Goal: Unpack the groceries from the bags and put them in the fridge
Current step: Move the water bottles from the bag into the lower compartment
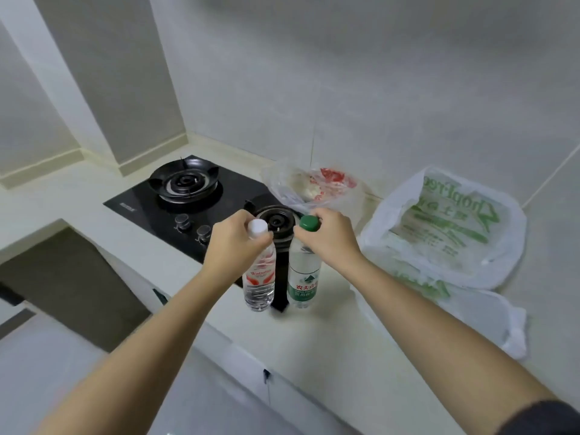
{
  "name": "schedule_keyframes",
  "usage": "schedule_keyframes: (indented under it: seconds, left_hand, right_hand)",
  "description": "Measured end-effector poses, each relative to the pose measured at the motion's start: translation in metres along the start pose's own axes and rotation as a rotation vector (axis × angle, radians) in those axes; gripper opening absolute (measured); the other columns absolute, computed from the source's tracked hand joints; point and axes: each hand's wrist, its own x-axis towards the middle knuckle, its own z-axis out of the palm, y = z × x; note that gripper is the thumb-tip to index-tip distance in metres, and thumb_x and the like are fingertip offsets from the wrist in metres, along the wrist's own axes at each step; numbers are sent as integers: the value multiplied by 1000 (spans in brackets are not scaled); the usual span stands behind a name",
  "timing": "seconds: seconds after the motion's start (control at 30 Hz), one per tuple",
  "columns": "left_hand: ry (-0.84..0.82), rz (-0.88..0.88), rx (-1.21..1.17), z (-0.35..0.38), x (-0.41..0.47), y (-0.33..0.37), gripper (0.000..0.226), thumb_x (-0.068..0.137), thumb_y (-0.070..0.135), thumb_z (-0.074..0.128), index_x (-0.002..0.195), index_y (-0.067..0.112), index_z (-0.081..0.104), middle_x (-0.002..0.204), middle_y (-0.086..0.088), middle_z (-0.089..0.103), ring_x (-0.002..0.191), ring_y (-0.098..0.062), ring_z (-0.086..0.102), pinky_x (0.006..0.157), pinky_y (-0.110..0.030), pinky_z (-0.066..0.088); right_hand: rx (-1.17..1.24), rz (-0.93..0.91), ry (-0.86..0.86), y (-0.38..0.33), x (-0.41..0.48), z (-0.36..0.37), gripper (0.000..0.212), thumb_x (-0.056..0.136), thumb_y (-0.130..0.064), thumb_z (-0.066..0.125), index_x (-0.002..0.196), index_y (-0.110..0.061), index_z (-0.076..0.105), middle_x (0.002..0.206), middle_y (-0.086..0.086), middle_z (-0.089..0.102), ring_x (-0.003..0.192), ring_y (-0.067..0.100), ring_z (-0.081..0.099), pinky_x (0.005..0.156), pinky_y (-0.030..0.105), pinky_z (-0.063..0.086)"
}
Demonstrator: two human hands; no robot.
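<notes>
A pale counter runs diagonally under a grey tiled wall, with a black glass gas hob set into it. Both hands are closed round bottle necks. The left hand grips the white-capped water bottle with the red label just under its cap. The right hand grips the green-capped water bottle with the green label the same way. The two bottles hang or stand upright, side by side with a narrow gap, at the hob's near right corner and close to the counter's front edge — whether their bases touch the surface cannot be told. To the right, a white shopping bag with green print lies slumped against the wall, apart from the right hand, with a strip of bare counter between. Part of a second white bag spreads flat below it. Behind the hands a clear bag with red print sits between the hob's right edge and the wall — its contents are too blurred to name. Bare counter lies in front of the bottles, toward the edge.
</notes>
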Motion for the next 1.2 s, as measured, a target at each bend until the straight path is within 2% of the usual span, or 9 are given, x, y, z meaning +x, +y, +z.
schedule_keyframes:
  seconds: [0.17,0.37,0.5,0.7,0.87,0.97,1.07,1.13,1.2]
  left_hand:
    - [-23,-51,7,3,-20,-38,20,79,29,71,86,16,59,76,7,61,75,-10,58,62,-26,48]
    - [-25,-47,-28,8,-30,-62,20,81,29,72,89,17,58,78,9,61,74,-5,57,57,-16,40]
    - [-26,-53,-44,11,-30,-69,19,82,28,72,87,19,56,76,10,59,70,-3,55,54,-11,35]
    - [-76,-44,-54,17,-20,-73,22,83,29,73,93,19,56,80,12,59,75,-2,56,58,-15,40]
    - [-1,-32,-124,25,-28,-82,18,81,28,72,90,25,57,79,12,61,76,-4,58,63,-23,46]
    - [-7,-22,-189,31,-39,-97,42,74,29,78,108,31,54,99,14,57,91,-6,54,76,-25,47]
    - [-25,-145,-235,41,-57,-118,89,61,31,89,135,30,39,110,7,44,96,-9,43,81,-21,40]
    - [-39,-184,-228,51,-68,-133,104,57,28,91,142,26,31,117,4,40,104,-12,42,90,-28,42]
    - [-76,-218,-235,62,-74,-147,113,57,29,92,147,24,24,134,4,35,122,-16,40,103,-38,40]
  right_hand:
    - [-3,77,42,25,-18,21,16,76,-29,73,76,-19,60,70,-7,62,74,15,59,63,28,45]
    - [-8,122,89,43,-32,35,18,79,-28,74,79,-21,58,69,-13,58,68,7,53,57,9,34]
    - [3,137,118,50,-37,41,21,79,-25,74,74,-22,54,65,-13,56,62,2,51,55,6,36]
    - [-21,155,123,56,-31,43,21,80,-26,74,77,-21,54,67,-12,57,65,2,52,54,8,36]
    - [40,142,176,60,-36,49,24,78,-25,77,76,-23,53,66,-12,55,62,4,51,55,10,35]
    - [125,150,211,69,-48,53,27,75,-26,81,92,-23,60,79,-8,51,68,6,46,63,10,35]
    - [301,306,198,92,-71,65,62,72,-22,84,124,-28,50,109,-5,44,94,8,49,77,10,39]
    - [353,396,131,111,-84,78,75,72,-21,84,134,-28,42,127,-5,42,114,11,47,88,20,42]
    - [364,456,69,128,-91,91,86,71,-22,85,142,-25,36,141,-5,37,128,13,41,102,34,42]
